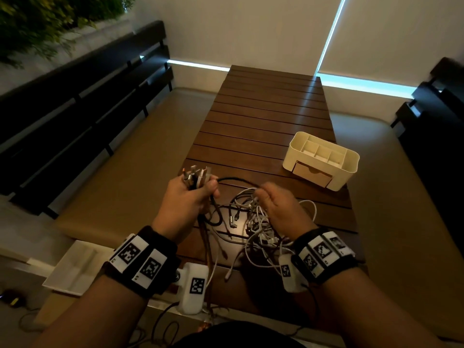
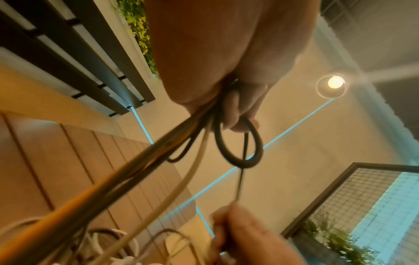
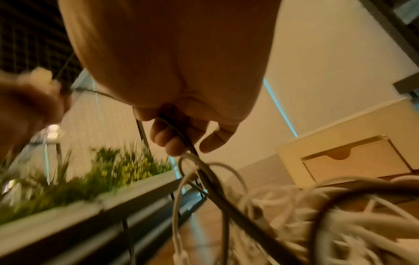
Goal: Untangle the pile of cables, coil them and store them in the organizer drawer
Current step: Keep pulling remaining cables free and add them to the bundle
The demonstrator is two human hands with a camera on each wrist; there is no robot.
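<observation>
A tangled pile of white and dark cables [image 1: 253, 227] lies on the near end of the slatted wooden table [image 1: 263, 116]. My left hand [image 1: 190, 197] is raised above it and grips a bunch of cable ends, their plugs [image 1: 195, 175] sticking up out of the fist. In the left wrist view, dark and pale cables [image 2: 238, 143] loop out below those fingers. A black cable [image 1: 236, 181] runs from that fist to my right hand [image 1: 276, 204], which pinches it over the pile; its fingers [image 3: 172, 141] curl round the dark cable [image 3: 190, 143]. The cream organizer [image 1: 324, 162] stands at the right, its wooden drawer [image 1: 313, 175] shut.
A white tray [image 1: 72, 270] sits on the floor at the lower left. Dark slatted benches [image 1: 82, 101] flank the table on both sides. Some cables [image 1: 213, 267] hang over the table's near edge.
</observation>
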